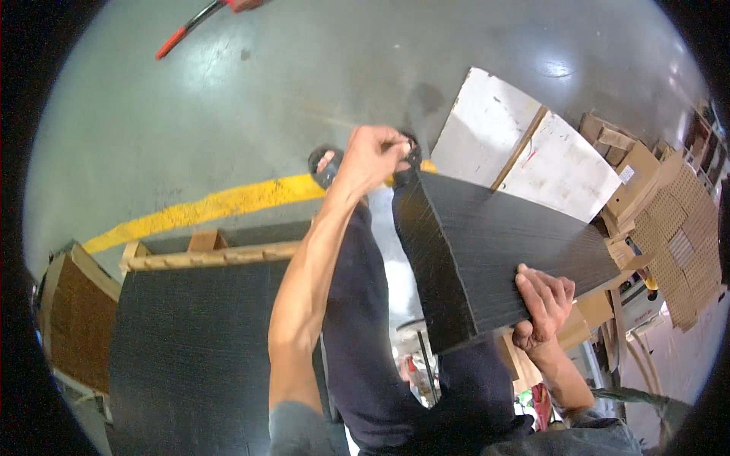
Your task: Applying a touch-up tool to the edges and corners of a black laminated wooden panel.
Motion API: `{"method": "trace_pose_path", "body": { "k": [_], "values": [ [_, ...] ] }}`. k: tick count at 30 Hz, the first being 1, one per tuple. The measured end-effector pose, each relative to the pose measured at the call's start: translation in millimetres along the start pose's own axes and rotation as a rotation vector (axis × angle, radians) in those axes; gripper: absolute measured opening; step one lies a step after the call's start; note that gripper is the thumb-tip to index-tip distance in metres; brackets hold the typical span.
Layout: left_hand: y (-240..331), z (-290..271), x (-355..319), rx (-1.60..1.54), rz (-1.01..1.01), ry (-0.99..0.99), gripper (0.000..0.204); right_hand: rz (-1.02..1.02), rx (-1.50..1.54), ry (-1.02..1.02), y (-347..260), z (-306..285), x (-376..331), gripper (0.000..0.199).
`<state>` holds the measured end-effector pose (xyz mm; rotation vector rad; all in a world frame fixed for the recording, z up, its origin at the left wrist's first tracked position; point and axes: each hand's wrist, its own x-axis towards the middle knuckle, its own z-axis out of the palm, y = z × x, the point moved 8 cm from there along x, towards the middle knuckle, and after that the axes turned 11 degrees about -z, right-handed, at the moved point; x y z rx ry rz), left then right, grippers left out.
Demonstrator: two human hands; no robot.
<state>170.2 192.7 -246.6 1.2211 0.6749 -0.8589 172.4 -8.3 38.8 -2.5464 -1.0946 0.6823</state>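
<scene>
A long black wood-grain board (517,235) is held up on its side in front of my legs, its narrow dark edge turned toward the left. My right hand (546,304) grips the board's near side, the thumb resting on the grained face and the other fingers wrapped at the rim. Past the board's far left corner is my left hand (376,159), its thumb and fingertips pinched together. Whatever sits between those fingertips is too small to make out.
To the left, another black board (198,342) lies by a wooden pallet rail (213,256). White panels (559,163) are on the floor at far right, near cardboard boxes (639,182) and perforated brown sheets (677,235). A yellow line (205,201) crosses the floor. A red-tipped bar (182,34) shows at top left.
</scene>
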Motion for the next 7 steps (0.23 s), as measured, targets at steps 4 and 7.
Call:
{"method": "trace_pose_path", "body": {
  "k": [4,7],
  "values": [
    [23,29,-6,0.147,0.106,-0.135,0.023,0.022,-0.019,-0.042,6,-3,4,0.070],
    [10,21,-6,0.144,0.109,-0.054,0.026,0.010,0.020,-0.046,1,-3,-2,0.069]
  ]
}}
